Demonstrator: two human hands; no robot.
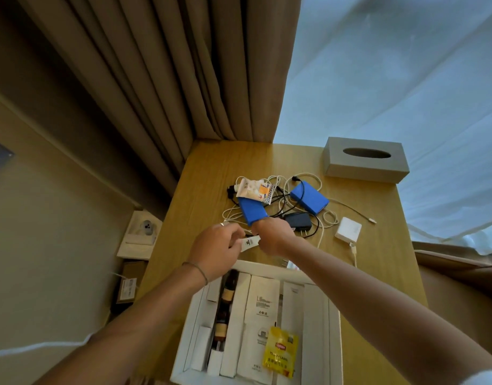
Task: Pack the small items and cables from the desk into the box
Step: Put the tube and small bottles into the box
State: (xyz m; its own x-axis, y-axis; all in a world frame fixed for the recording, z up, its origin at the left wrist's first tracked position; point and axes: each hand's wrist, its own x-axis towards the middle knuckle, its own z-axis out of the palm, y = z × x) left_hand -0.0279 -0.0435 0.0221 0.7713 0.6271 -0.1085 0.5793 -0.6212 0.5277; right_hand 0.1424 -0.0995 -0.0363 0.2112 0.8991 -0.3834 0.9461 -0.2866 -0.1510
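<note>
A smooth wooden counter (211, 173) is carrying tangled white and black cables (283, 201), two blue rectangular blocks (308, 200), a glossy sachet (254, 191) and a square white charger (348, 229). Just above the white cardboard box (193, 315) with its slim cartons, the left hand (218, 252) and right hand (271, 236) are both pinching a small white packet (249, 243), fingers curled around its ends.
</note>
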